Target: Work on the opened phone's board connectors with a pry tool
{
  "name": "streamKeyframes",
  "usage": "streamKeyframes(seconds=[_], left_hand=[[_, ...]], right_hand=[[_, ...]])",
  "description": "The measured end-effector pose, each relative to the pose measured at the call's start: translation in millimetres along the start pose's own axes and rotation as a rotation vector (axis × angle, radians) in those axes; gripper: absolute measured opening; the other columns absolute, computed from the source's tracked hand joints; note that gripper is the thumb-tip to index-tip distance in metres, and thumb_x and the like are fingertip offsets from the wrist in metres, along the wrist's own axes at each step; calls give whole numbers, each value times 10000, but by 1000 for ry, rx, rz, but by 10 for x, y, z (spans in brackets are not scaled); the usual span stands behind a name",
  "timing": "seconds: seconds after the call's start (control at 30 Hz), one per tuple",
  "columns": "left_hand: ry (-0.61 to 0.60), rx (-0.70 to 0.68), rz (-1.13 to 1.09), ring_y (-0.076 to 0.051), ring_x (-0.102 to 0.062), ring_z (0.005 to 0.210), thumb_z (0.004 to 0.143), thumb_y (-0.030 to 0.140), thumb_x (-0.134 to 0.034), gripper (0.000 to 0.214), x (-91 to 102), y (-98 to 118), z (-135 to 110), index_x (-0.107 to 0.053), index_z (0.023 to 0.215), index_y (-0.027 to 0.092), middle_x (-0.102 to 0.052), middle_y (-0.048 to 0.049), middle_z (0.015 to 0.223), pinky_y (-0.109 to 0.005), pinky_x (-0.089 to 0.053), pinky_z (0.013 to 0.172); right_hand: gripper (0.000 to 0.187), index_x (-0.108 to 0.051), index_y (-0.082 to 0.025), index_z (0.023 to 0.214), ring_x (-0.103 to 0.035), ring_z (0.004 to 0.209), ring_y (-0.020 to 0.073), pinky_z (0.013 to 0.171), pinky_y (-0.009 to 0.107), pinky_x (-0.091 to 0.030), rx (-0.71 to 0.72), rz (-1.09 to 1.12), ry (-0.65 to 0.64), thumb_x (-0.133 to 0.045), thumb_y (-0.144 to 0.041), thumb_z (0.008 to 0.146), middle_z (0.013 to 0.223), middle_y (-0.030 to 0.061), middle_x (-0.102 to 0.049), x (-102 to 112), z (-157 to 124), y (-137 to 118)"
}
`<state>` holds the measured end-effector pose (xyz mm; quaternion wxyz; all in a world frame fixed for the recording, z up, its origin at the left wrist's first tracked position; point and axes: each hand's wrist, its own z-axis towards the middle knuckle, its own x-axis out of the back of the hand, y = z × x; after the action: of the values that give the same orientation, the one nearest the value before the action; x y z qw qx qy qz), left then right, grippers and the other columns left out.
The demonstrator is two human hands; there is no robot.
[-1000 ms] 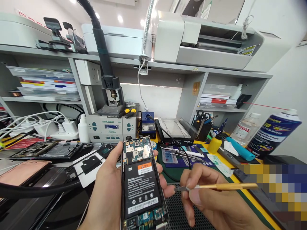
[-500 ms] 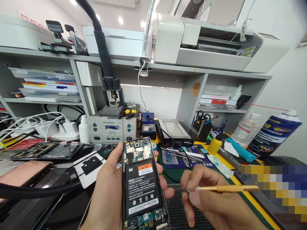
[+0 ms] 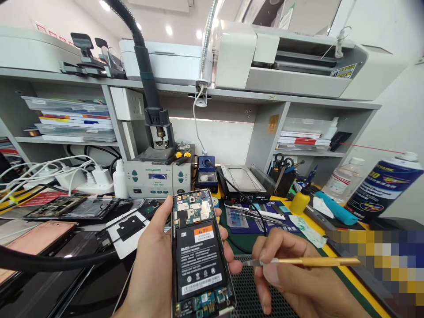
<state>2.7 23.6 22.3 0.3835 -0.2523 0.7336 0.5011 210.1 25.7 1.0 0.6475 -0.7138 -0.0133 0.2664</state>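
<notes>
My left hand is wrapped round an opened smartphone, thumb along its left edge and fingertips at its right edge. The phone is held tilted up, with its circuit board showing at the top and a black battery marked BM32 below. In my right hand, a craft knife with a golden handle is pinched between thumb and fingers. Its thin metal blade points left, close to my left fingertips at the phone's right side. Whether the tip touches them I cannot tell.
A hot-air station stands behind the phone, with a heating plate to its right. Dismantled phones lie at left. Tweezers, a yellow bottle and a spray can are at right. A black perforated mat lies below.
The whole scene has shifted slightly to the right in view. My hands keep their grips on the phone and knife, with hardly any movement between them.
</notes>
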Motion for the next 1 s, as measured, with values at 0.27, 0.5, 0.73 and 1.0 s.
streamKeyframes(seconds=[0.27, 0.5, 0.73, 1.0], left_hand=[[23, -12, 15, -275, -721, 690, 970, 594, -440, 593, -4, -3, -25, -692, 1114, 78, -736, -144, 832, -428, -616, 664], [-4, -20, 9, -274, -719, 711, 974, 598, -433, 590, 23, -6, -10, -696, 1089, 83, -735, -140, 836, -427, -607, 693], [-36, -8, -8, -279, -716, 721, 971, 598, -438, 598, 30, -6, -31, -690, 1121, 76, -735, -141, 841, -431, -604, 688], [53, -89, 47, -258, -722, 674, 990, 593, -385, 616, 2, 6, -7, -708, 1085, 77, -739, -147, 824, -413, -626, 663]], right_hand=[[146, -748, -224, 757, -660, 581, 140, 559, 270, -528, 55, -20, -24, -870, -304, 747, 784, 4, -645, -14, 9, 27], [150, -743, -221, 755, -655, 578, 133, 575, 273, -531, 43, -19, -9, -866, -308, 756, 782, 2, -648, -21, -4, 24], [120, -752, -233, 763, -651, 587, 138, 553, 272, -543, 56, -31, -1, -862, -281, 755, 785, -3, -635, -8, 15, 41], [196, -714, -184, 789, -642, 565, 123, 601, 258, -520, -39, -129, 31, -848, -327, 782, 666, 4, -695, -6, 19, 11]])
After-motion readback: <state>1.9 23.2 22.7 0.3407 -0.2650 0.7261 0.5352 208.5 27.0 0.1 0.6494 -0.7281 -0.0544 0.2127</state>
